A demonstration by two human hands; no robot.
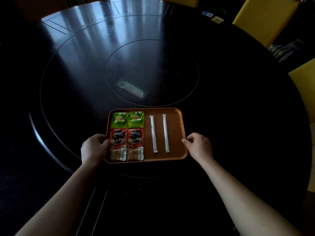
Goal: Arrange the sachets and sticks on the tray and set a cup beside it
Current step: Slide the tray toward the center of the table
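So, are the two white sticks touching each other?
Apart. The head view shows bare orange tray between the left stick and right stick along their whole length.

The left hand (94, 148) covers part of the tray (177, 130) rim, and its fingertips are hidden. The pack (131, 90) on the desk (71, 68) is too dim to read. Yellow chairs (262, 19) are cut by the top and right edges. Small cards (212, 17) far off are too small to tell.
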